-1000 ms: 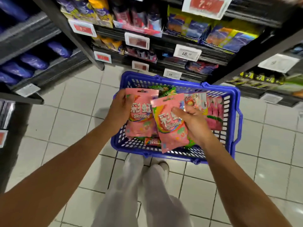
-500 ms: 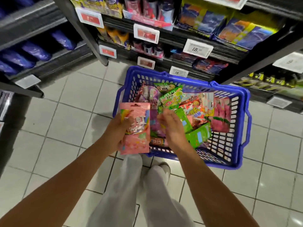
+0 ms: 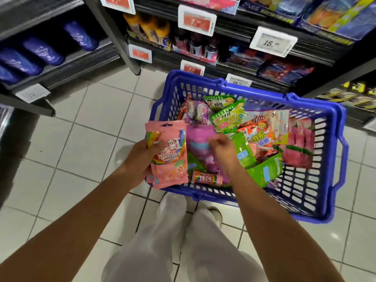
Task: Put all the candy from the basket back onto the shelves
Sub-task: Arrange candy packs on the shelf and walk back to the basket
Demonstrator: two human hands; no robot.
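Observation:
A blue plastic basket [image 3: 203, 81] stands on the tiled floor in front of the candy shelves [image 3: 230, 64]. My left hand [image 3: 140, 159] grips pink Skittles bags [image 3: 171, 159] at the basket's near left corner. My right hand [image 3: 223, 151] is inside the basket, fingers curled on the top edge of a blurred purple candy bag [image 3: 198, 139]. Around it lie green QQ gummy bags [image 3: 227, 117], an orange-red bag [image 3: 262, 137], a pink peach bag [image 3: 299, 145] and a Skittles tube [image 3: 207, 178].
Dark shelving with price tags [image 3: 272, 40] rises just behind the basket. A lower shelf at the left holds blue packs [image 3: 42, 51]. My legs in pale trousers [image 3: 183, 241] stand right at the basket's near edge. White floor tiles [image 3: 91, 129] lie to the left.
The two Skittles bags, one in each hand a second ago, are now together in my left hand. My right hand went down into the basket onto the purple bag. The view moved closer.

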